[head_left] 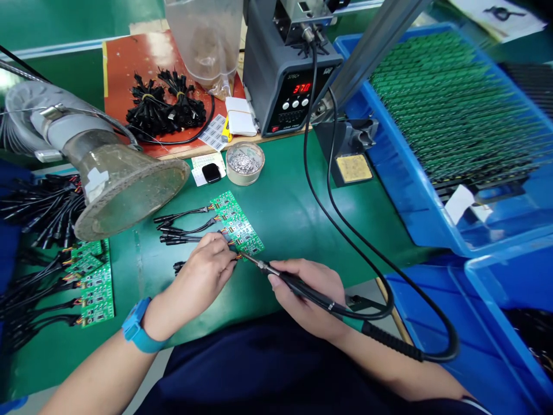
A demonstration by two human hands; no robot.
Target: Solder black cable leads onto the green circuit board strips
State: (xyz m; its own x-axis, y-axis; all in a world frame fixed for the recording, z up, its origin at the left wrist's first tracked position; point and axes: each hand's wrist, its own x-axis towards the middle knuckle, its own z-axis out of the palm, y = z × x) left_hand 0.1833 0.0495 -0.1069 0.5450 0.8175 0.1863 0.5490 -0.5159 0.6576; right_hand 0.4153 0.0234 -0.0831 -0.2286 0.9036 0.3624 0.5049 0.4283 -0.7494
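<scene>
My right hand grips a black soldering iron like a pen, its tip touching the near corner of a green circuit board panel on the green mat. My left hand, with a blue wristband, is pinched closed at that same corner, holding thin coloured wires of a black cable against the board. Several black cables run left from the panel. The iron's black cord loops back to the grey soldering station, which shows red digits.
A fume extraction funnel hangs over the mat at left. More green boards with cables lie far left. A tin of solder bits, an iron stand, and blue bins of boards stand behind and right.
</scene>
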